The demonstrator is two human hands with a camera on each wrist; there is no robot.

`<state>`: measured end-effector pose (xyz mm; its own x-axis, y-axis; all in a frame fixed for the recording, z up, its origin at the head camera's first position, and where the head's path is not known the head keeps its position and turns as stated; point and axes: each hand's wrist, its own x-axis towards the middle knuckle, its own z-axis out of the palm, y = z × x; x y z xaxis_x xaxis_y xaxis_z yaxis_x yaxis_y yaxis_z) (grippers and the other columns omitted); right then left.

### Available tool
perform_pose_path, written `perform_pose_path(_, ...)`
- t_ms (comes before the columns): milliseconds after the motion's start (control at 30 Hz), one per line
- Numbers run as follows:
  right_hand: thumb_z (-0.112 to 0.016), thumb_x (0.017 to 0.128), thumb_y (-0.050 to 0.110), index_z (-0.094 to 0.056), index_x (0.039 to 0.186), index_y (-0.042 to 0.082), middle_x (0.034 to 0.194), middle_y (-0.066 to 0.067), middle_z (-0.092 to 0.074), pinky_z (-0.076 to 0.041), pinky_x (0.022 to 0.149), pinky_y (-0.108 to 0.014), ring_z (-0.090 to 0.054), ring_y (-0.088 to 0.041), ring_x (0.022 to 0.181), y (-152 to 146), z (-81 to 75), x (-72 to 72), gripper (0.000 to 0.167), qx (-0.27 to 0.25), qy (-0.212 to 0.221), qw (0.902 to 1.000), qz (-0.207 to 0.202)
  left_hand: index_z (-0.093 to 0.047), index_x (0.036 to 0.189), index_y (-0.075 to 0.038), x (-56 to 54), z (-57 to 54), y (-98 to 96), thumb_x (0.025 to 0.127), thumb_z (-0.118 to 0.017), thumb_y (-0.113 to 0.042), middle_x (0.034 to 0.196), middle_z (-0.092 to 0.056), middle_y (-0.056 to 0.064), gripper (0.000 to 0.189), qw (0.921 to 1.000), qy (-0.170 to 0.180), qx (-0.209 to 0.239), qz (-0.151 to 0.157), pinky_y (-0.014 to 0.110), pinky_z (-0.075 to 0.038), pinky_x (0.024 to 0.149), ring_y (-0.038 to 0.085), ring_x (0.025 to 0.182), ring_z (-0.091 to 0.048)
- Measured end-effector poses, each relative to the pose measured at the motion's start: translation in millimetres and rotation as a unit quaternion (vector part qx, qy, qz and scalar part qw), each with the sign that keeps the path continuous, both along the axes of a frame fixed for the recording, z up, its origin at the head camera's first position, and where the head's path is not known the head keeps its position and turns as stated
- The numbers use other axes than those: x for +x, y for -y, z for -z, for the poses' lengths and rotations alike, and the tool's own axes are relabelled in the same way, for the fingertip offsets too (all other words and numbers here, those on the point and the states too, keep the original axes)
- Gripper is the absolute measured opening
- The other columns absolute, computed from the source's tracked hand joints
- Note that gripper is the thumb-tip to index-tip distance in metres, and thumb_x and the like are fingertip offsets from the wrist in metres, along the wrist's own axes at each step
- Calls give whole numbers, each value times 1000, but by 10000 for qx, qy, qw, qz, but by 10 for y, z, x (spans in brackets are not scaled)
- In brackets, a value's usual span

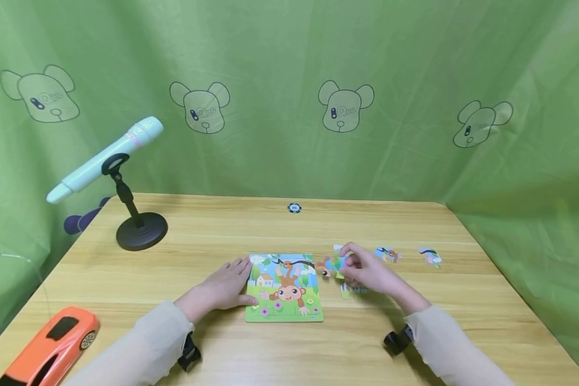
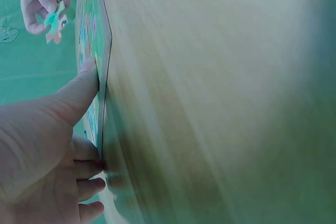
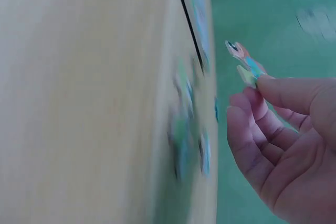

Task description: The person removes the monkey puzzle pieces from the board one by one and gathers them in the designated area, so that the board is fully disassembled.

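A square jigsaw board (image 1: 283, 313) with a monkey picture lies on the table in the head view. My left hand (image 1: 225, 285) rests at its left side, thumb on the printed face and the fingers along the edge by the far corner. Between thumb and fingertips, my right hand (image 1: 370, 272) pinches a puzzle piece (image 1: 328, 266) showing an eye, orange and blue. In the right wrist view that puzzle piece (image 3: 253, 66) is held up off the table. Other loose pieces lie under and beyond the right hand, including one puzzle piece (image 1: 388, 254) and another puzzle piece (image 1: 431, 257).
A light blue microphone (image 1: 103, 161) sits on a black stand (image 1: 142, 230) at the back left. An orange toy car (image 1: 53, 346) is at the front left. A round chip (image 1: 294, 208) lies near the table's far edge. Green curtain (image 1: 270, 53) hangs behind.
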<state>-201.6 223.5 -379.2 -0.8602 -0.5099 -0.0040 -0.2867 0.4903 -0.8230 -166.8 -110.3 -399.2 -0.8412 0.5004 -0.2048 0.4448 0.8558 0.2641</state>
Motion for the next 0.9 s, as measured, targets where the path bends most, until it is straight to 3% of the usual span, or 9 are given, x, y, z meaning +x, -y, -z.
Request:
perform_pose_path(167,-56,90,2,-50,107,-3,78,-17,-55,-52,56,-37,-56,-32,65,-409,-48,-24,19,-61,10,9975,708,-26,140,9,3,-10,1,86,-56,-50,148,-19,21,86,10000,-20,-9,13,46,-15,109,35,135,-17)
perform_pose_path(367,-53,93,6,-50,105,-8,71,-13,-51,-49,53,-31,-51,-19,59,-954,-62,-6,19,-129,-157,9890,1465,-25,140,8,10,-18,-3,86,-56,-50,148,-18,21,85,10000,12,1,-3,45,-15,109,34,135,-17)
perform_pose_path(500,-51,95,9,-47,104,-14,70,-11,-50,-48,52,-28,-48,-15,58,-1318,-14,18,24,-114,-34,9835,1804,-25,141,8,15,-16,-2,86,-56,-50,148,-18,21,85,10000,30,-6,-11,46,-15,109,35,135,-16)
perform_pose_path(700,-52,95,18,-49,105,-16,75,-6,-55,-50,56,-28,-52,-12,63,-1757,96,81,36,462,261,9735,2224,-25,141,7,4,3,6,86,-55,-50,148,-18,20,85,10000,38,-43,-47,45,-14,109,34,135,-16)
perform_pose_path(900,-53,94,18,-50,103,-17,68,-3,-52,-47,52,-26,-49,-12,59,-2049,195,94,35,905,515,9644,2431,-25,141,9,6,-8,2,87,-56,-48,148,-18,22,84,10000,38,-36,47,46,-14,109,36,135,-16)
